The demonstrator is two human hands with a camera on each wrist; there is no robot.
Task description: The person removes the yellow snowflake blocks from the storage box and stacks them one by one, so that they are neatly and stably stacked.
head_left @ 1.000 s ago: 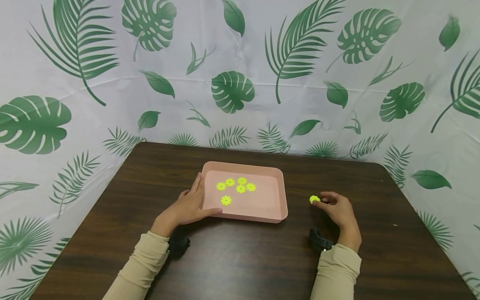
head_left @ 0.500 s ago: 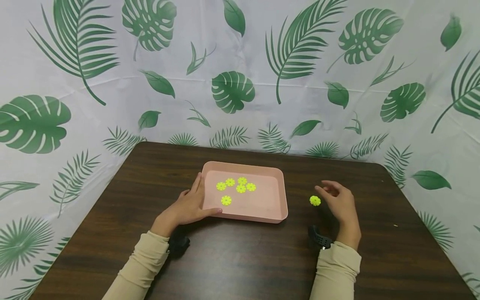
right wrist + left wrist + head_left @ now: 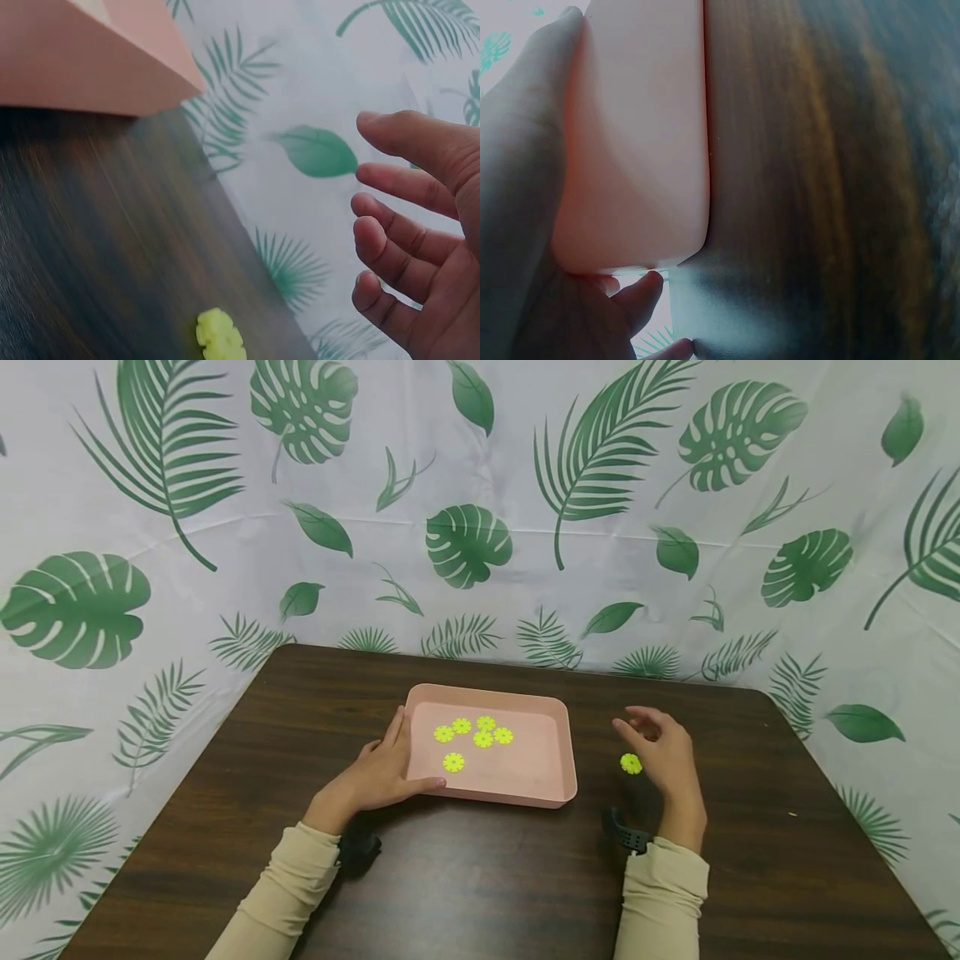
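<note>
A shallow pink tray (image 3: pixel 517 770) stands on the table. My left hand (image 3: pixel 367 777) rests against its near left corner, fingers straight along the left side and thumb along the front rim; the left wrist view shows the tray's outer wall (image 3: pixel 641 135) beside that thumb. Several bright yellow-green, flower-shaped discs lie inside, one of them (image 3: pixel 453 762) apart from the cluster. To the right of the tray, a single matching disc (image 3: pixel 631 763) lies on the table. My right hand (image 3: pixel 666 752) hovers over and beside it, thumb and fingers apart, holding nothing.
The dark wood table (image 3: pixel 487 877) reaches back to a white cloth (image 3: pixel 525 585) printed with green leaves. A tiny pale scrap (image 3: pixel 792 814) lies on the right. Black straps (image 3: pixel 626 835) are on both wrists.
My right hand has let go of the yellow-green disc on the table, then lifted away from it and shifted slightly left. The left hand and the tray have stayed in place.
</note>
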